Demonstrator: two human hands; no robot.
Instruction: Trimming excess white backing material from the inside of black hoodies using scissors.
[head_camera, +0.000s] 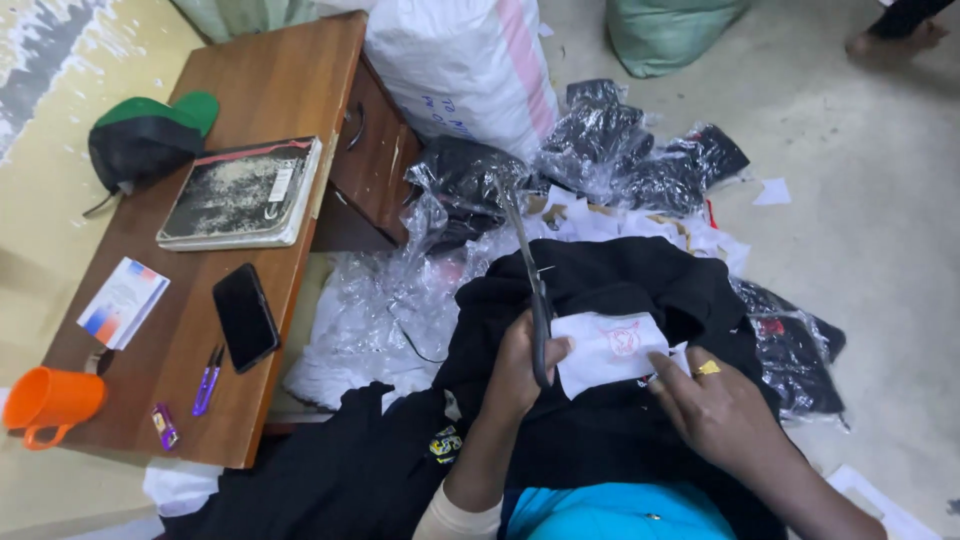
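While we look down from the head camera, our left hand (515, 365) is closed around the handles of the long dark metal scissors (528, 280), whose blades point away from us and look nearly closed, and our right hand (715, 405), a yellow ring on one finger, pinches the white printed paper label (610, 348) flat against the black fabric garment (620, 290) on our lap. We judge the cut goes best if we keep the label taut, lift it clear of the cloth, and hold our fingertips away from the blades. Clear plastic bags (400, 290) of dark garments lie on the floor ahead. To our left, the brown wooden desk (300, 70) carries a black phone (245, 317) and an orange plastic mug (50, 400).
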